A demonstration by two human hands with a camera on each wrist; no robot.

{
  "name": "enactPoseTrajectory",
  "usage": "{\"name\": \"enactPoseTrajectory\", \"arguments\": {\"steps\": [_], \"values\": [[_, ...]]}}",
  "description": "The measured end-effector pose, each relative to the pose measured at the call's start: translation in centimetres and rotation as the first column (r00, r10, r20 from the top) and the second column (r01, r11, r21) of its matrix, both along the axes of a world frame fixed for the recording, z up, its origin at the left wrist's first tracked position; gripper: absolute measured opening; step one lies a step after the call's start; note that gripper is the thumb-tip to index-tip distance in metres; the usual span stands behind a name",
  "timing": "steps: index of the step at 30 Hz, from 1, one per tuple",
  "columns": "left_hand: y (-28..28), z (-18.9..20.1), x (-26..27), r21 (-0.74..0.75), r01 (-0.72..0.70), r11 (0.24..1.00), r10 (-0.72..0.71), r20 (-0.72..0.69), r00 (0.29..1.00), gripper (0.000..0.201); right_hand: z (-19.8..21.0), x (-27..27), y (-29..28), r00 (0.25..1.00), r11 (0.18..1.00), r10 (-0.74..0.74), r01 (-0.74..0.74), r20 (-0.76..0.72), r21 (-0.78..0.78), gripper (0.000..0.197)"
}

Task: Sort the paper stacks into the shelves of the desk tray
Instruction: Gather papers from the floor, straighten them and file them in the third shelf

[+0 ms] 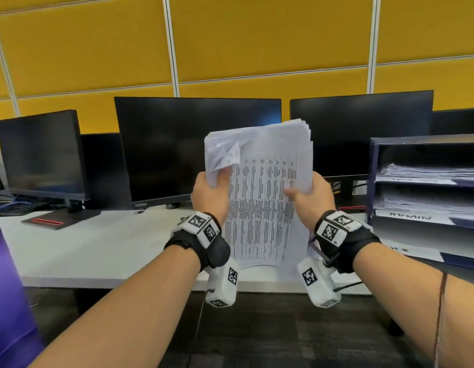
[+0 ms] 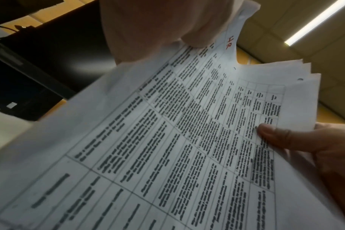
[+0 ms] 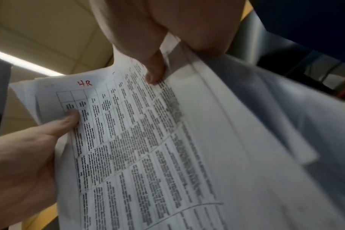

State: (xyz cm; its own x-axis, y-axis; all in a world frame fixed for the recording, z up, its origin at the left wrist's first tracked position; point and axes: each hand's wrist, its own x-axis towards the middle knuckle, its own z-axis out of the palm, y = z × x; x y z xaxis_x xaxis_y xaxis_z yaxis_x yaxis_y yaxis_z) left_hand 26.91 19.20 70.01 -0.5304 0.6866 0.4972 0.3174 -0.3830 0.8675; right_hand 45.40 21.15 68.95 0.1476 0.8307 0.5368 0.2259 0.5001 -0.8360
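I hold a stack of printed table sheets (image 1: 259,197) upright above the white desk (image 1: 98,248). My left hand (image 1: 212,187) grips its left edge and bends back the top-left corner of the front sheets. My right hand (image 1: 307,193) pinches the right edge with the thumb on the front page. The wrist views show "HR" in red (image 3: 85,83) at the head of the page (image 2: 167,147). The dark blue desk tray (image 1: 374,176) stands to the right. Its top shelf holds papers (image 1: 429,170), and so does the shelf labelled ADMIN (image 1: 408,215).
Three dark monitors (image 1: 196,150) line the back of the desk in front of a yellow partition wall. A monitor base with a red stripe (image 1: 52,220) sits at the left. A purple garment (image 1: 7,301) fills the left edge. The floor below is dark.
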Motion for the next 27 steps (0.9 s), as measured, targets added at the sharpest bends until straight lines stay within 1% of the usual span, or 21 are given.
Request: {"name": "enactPoseTrajectory", "arguments": {"steps": [3, 5, 7, 10, 12, 14, 15, 17, 18, 21, 23, 24, 25, 27], "values": [[0.1, -0.2, -0.3, -0.024, -0.040, 0.999, 0.041, 0.017, 0.999, 0.053, -0.3, 0.0, 0.2, 0.999, 0.999, 0.044, -0.044, 0.019, -0.018, 0.038], [0.2, -0.4, -0.4, -0.021, -0.012, 1.000, 0.011, -0.028, 1.000, 0.065, -0.8, 0.3, 0.6, 0.999, 0.999, 0.044, -0.044, -0.001, -0.021, 0.038], [0.4, -0.5, -0.3, -0.030, -0.007, 1.000, 0.006, -0.029, 1.000, 0.073, -1.2, 0.5, 1.0, 0.999, 0.999, 0.042, -0.042, 0.000, -0.011, 0.039], [0.4, -0.3, -0.4, -0.044, -0.017, 0.999, 0.018, 0.024, 1.000, 0.066, -1.5, 0.8, 1.0, 0.995, 0.995, 0.095, -0.095, 0.011, -0.007, 0.047], [0.5, -0.3, -0.5, -0.035, -0.028, 0.999, 0.029, 0.029, 0.999, 0.064, -1.8, 1.2, 1.1, 0.984, 0.984, 0.173, -0.172, 0.030, -0.041, 0.065], [0.4, -0.4, -0.6, -0.034, -0.032, 0.999, 0.033, 0.033, 0.999, 0.062, -2.3, 2.0, 1.2, 0.971, 0.974, 0.203, -0.187, 0.127, -0.128, 0.080], [0.4, -0.5, -0.6, -0.035, -0.032, 0.999, 0.034, 0.041, 0.999, 0.060, -2.7, 2.3, 1.2, 0.958, 0.971, 0.197, -0.161, 0.210, -0.178, 0.083], [0.4, -0.4, -0.4, -0.041, -0.031, 0.999, 0.033, 0.039, 0.999, 0.057, -3.6, 2.8, 0.9, 0.918, 0.967, 0.155, -0.066, 0.365, -0.245, 0.075], [0.3, -0.4, -0.3, -0.042, -0.028, 0.999, 0.030, 0.034, 0.999, 0.056, -4.0, 3.0, 1.0, 0.913, 0.969, 0.124, -0.028, 0.387, -0.245, 0.068], [0.4, -0.5, -0.1, -0.017, -0.042, 0.999, 0.042, 0.053, 0.998, 0.055, -4.3, 2.9, 1.2, 0.947, 0.980, 0.051, 0.013, 0.317, -0.198, 0.054], [0.5, -0.6, -0.1, -0.005, -0.052, 0.999, 0.052, 0.059, 0.997, 0.056, -4.4, 3.0, 1.6, 0.959, 0.978, 0.074, -0.015, 0.275, -0.210, 0.053], [0.5, -0.6, -0.1, -0.001, -0.050, 0.999, 0.050, 0.054, 0.997, 0.057, -4.6, 3.1, 1.7, 0.950, 0.973, 0.106, -0.038, 0.295, -0.228, 0.056], [0.5, -0.7, 0.0, 0.000, -0.045, 0.999, 0.045, 0.052, 0.998, 0.057, -4.9, 3.2, 1.7, 0.926, 0.968, 0.138, -0.051, 0.352, -0.245, 0.064], [0.5, -0.6, 0.2, 0.000, -0.035, 0.999, 0.034, 0.069, 0.997, 0.053, -5.7, 3.7, 1.6, 0.857, 0.959, 0.182, -0.047, 0.482, -0.278, 0.084]]}}
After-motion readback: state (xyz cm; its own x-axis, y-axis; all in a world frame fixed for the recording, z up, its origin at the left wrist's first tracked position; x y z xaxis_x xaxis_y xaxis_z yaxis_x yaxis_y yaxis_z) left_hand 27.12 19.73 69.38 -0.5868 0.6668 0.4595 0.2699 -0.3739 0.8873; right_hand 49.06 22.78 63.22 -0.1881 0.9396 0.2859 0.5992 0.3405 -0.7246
